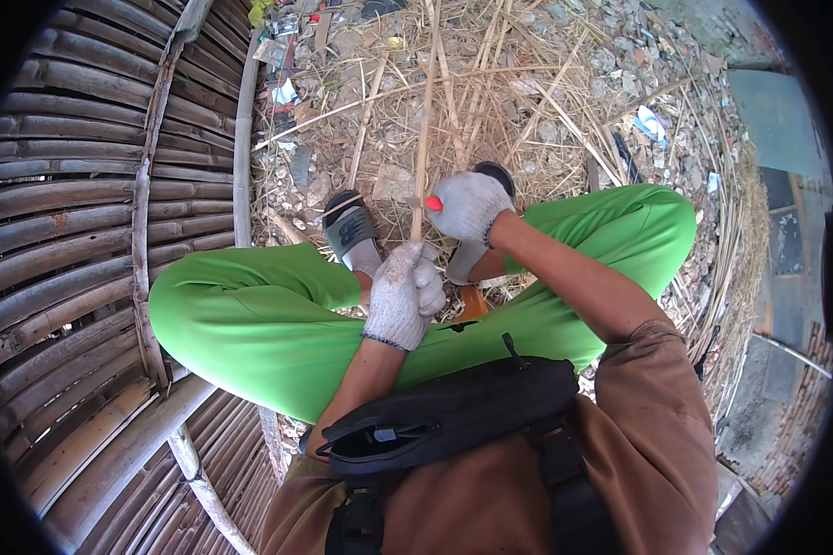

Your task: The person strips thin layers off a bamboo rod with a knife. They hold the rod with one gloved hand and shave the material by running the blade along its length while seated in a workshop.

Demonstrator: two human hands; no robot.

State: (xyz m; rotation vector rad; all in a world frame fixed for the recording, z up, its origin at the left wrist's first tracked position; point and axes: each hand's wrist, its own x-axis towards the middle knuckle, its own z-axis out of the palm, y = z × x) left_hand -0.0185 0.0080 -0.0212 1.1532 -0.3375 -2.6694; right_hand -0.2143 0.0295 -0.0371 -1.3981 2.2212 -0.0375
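Note:
My left hand [404, 291], in a whitish knit glove, is closed around the near end of a long, thin bamboo strip [427, 120] that runs away from me between my feet. Just beyond it, my gloved right hand [472, 208] is wrapped round a knife with a red handle [433, 203]. Most of that handle is hidden in the fist. The short, dull blade [410, 201] lies across the strip, a little ahead of my left hand.
Slatted bamboo panels [74, 199] rise along the left. Straw, loose bamboo strips [472, 102] and scraps litter the ground. My feet wear dark slide sandals [350, 225]. A black bag [453, 407] sits across my front, above green trousers. Greyish sheets [777, 129] stand at the right.

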